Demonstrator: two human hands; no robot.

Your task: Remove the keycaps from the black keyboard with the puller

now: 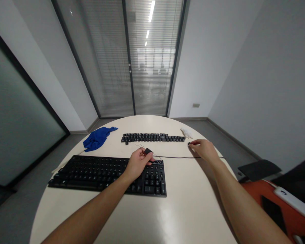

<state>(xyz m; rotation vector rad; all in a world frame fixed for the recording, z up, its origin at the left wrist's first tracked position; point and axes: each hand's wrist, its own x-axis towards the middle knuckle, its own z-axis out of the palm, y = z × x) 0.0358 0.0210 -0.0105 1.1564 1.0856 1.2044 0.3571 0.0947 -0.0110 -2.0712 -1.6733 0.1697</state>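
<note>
My left hand (139, 163) is closed on a keycap puller (148, 151) with a black handle and thin wire prongs. It hovers over the upper right part of a black keyboard (91, 171), partly covering it. My right hand (203, 149) pinches a small black keycap (189, 144) at the tabletop, just right of a long row of loose keycaps (152, 137). The fingers partly hide that keycap. Most keys on the keyboard are in place, number pad included.
On the round cream table (183, 203), a blue cloth (98, 138) lies at the left and a crumpled white tissue (186, 133) beyond my right hand. A black cable (178, 157) runs across to the right edge. An orange chair (259, 196) holding a white power strip (295, 201) stands at the right.
</note>
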